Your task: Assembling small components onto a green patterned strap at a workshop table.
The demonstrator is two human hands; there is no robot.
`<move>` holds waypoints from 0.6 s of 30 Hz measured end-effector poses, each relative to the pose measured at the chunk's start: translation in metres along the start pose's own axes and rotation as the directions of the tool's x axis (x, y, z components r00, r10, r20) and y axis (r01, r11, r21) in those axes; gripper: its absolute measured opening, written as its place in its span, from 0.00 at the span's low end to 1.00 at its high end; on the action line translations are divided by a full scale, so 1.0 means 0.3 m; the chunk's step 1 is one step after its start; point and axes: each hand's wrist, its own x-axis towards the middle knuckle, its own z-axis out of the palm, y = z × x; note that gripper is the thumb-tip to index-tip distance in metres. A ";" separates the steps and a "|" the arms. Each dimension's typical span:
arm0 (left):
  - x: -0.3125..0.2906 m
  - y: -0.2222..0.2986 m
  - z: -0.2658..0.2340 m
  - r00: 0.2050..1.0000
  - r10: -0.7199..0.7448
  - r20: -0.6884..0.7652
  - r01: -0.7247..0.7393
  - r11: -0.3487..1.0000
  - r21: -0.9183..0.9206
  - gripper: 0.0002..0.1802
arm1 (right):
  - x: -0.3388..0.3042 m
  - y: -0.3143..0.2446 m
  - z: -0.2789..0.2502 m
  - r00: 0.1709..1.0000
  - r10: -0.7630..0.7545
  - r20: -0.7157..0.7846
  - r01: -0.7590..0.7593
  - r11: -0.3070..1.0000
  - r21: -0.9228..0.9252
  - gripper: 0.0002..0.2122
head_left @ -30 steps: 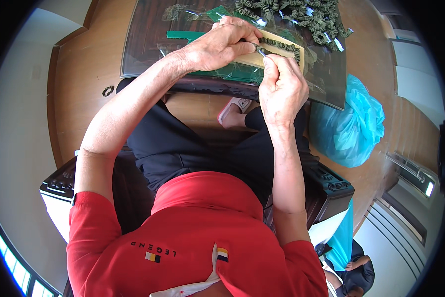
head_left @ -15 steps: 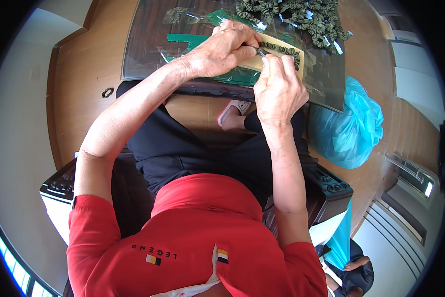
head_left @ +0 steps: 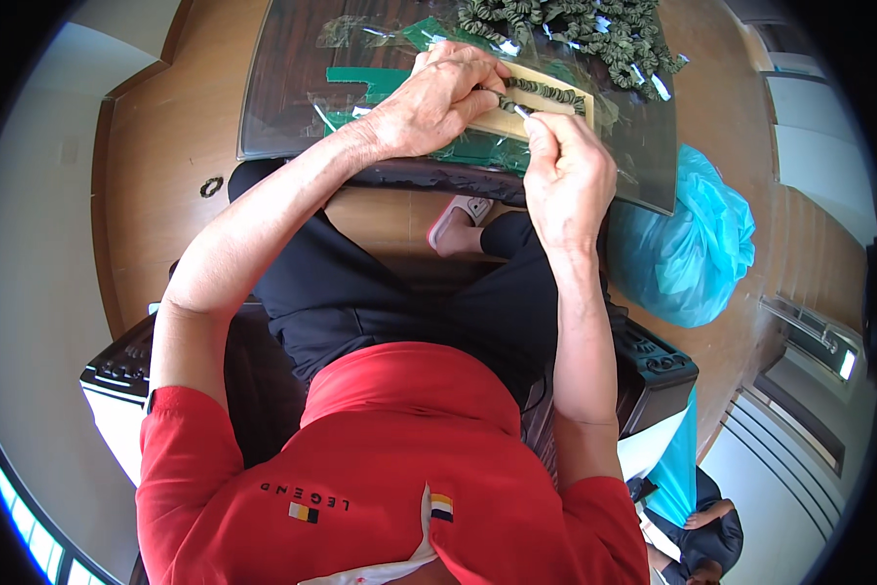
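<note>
A dark olive, gathered fabric band, like a scrunchie, lies in a curve on a pale tan board. My left hand rests over the board's left part, fingers closed on the near end of the band. Just right of it my right hand is closed, thumb against forefinger, on a slim, light-coloured rod-like piece. That piece points at the band near my left fingertips. Its exact kind is too small to make out, and my fingers hide part of the band's end.
Several olive scrunchies with white tags are heaped at the far right of the glass-topped table. Green sheet and clear tape surround the board. A blue plastic bag stands right of the table; a dark ring lies on the floor.
My right hand has drawn back to the right and slightly toward me, showing more of the slim piece. My left hand has stayed nearly in place.
</note>
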 end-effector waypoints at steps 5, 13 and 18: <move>-0.007 -0.007 0.013 0.999 0.010 -0.040 -0.010 1.000 0.004 0.07 | -0.008 -0.024 0.019 0.998 0.061 -0.012 -0.059 0.991 0.122 0.04; 0.000 -0.011 0.025 0.996 0.034 -0.084 -0.036 0.999 -0.026 0.08 | -0.002 0.007 0.035 0.994 0.104 -0.040 -0.097 0.985 0.143 0.04; 0.002 -0.020 0.043 0.991 0.039 -0.125 -0.046 0.997 -0.056 0.08 | -0.001 0.006 0.026 0.987 0.157 0.019 -0.158 0.974 0.163 0.04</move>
